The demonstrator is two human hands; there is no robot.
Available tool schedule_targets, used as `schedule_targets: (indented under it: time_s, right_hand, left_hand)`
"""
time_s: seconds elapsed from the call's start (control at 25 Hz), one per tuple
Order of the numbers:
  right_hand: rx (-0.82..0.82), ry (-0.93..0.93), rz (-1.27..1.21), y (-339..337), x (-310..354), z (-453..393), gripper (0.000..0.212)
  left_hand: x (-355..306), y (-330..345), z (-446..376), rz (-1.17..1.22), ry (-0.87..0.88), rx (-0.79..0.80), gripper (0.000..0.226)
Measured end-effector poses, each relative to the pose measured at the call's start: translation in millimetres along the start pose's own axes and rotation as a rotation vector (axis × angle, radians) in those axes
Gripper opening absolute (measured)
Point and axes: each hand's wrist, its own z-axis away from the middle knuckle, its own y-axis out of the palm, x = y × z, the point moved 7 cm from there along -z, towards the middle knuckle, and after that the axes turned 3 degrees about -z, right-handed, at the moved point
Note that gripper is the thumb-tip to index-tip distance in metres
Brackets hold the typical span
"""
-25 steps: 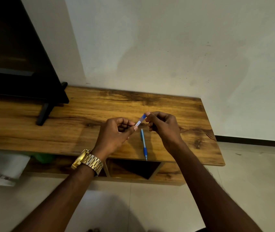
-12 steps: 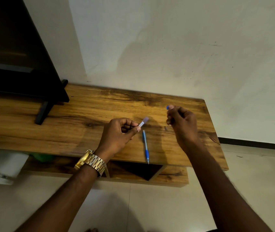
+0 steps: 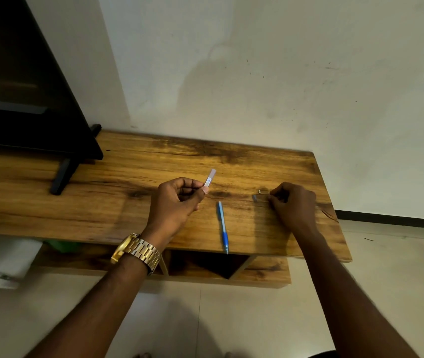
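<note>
Head: tube [image 3: 210, 178] in curled left hand [image 3: 177, 202]

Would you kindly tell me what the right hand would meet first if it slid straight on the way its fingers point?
Probably the small grey-blue cap lying on the wooden top just ahead of the right hand; the blue pen lies farther on, though depth is hard to judge.

We note a pale, scuffed wall [image 3: 257, 60] with a dark skirting strip [image 3: 391, 219] above a light tiled floor [image 3: 386, 280]. A low wood-grain cabinet [image 3: 154, 156] stands against it, bearing a black television [image 3: 12, 86] at left. Light dim, warm.
</note>
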Motion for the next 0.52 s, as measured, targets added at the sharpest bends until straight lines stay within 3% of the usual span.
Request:
schedule_targets:
  time_s: [0.16, 0.24, 0.32, 0.36, 0.52]
  right_hand:
    - [-0.122, 0.051, -0.119, -16.3, 7.8, 3.1, 0.019]
    - [-0.136, 0.223, -0.651, -7.0, 11.6, 7.4, 0.026]
    - [0.063, 0.400, -1.389, 28.0, 37.2, 16.1, 0.047]
    - [0.154, 0.449, -1.628, 41.5, 51.5, 20.9, 0.058]
    - [0.299, 0.504, -2.097, 68.2, 85.6, 35.1, 0.088]
  left_hand:
    - [-5.9, 7.7, 2.1, 0.008, 0.008, 0.012, 0.011]
    - [-11.0, 11.2, 4.4, 0.019, 0.010, 0.018, 0.011]
    - [-18.7, 16.2, 8.3, 0.009, 0.024, 0.039, 0.010]
    - [-23.6, 20.1, 11.4, -0.002, 0.033, 0.051, 0.010]
    - [-46.3, 33.6, 27.5, -0.152, 0.064, 0.085, 0.009]
